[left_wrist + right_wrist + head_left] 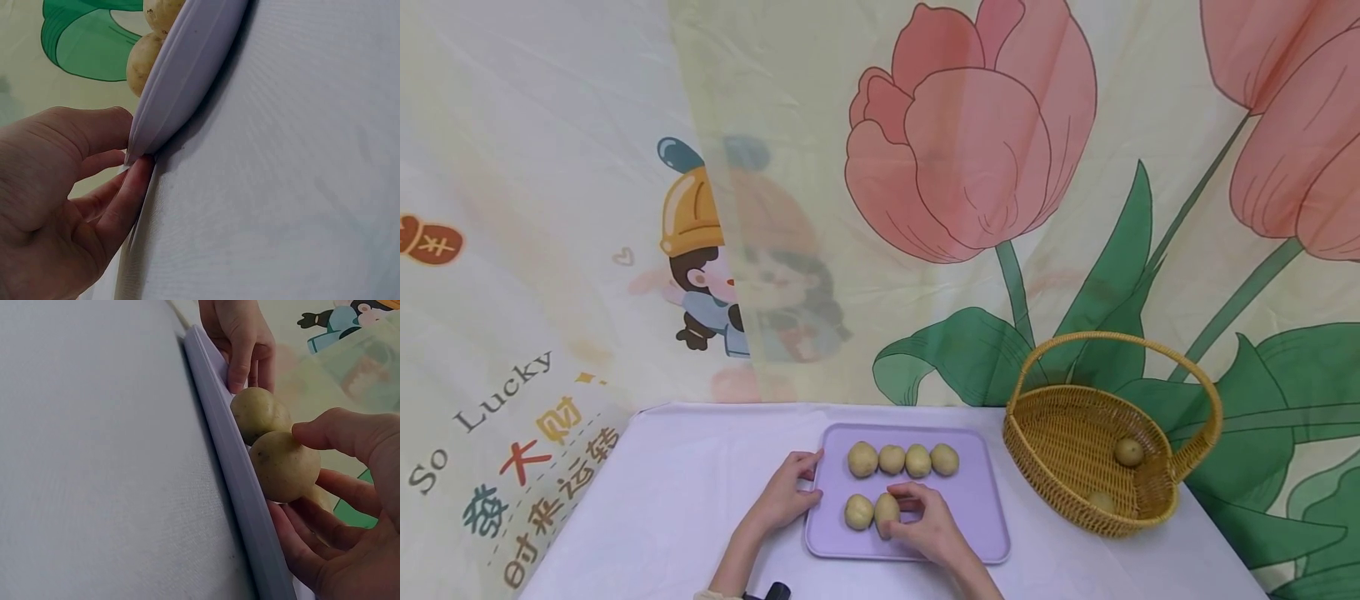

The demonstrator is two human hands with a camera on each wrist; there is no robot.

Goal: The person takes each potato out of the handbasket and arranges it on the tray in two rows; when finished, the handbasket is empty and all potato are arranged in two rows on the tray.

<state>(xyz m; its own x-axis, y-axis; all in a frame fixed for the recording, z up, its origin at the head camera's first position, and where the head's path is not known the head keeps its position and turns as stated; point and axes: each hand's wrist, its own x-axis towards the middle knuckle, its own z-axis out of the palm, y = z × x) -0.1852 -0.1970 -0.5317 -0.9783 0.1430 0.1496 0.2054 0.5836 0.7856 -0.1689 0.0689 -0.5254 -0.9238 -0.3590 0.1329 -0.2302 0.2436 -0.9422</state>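
In the head view a lilac tray (988,500) carries a back row of several potatoes (917,460) and two potatoes in front. My right hand (928,525) holds the right-hand front potato (284,467) between thumb and fingers, low over the tray. This potato sits against its neighbour (257,414), which lies to its left. At the tray's left edge, my left hand (786,493) grips the rim with thumb and fingertips. The left wrist view shows that hand (69,181) at the rim, with potatoes (145,61) beyond it.
A wicker basket (1052,467) with a tall handle stands right of the tray, two potatoes (1128,452) inside it. White cloth (677,483) covers the table. Behind hangs a printed curtain (970,167) with tulips. Something black (778,592) shows by the left wrist.
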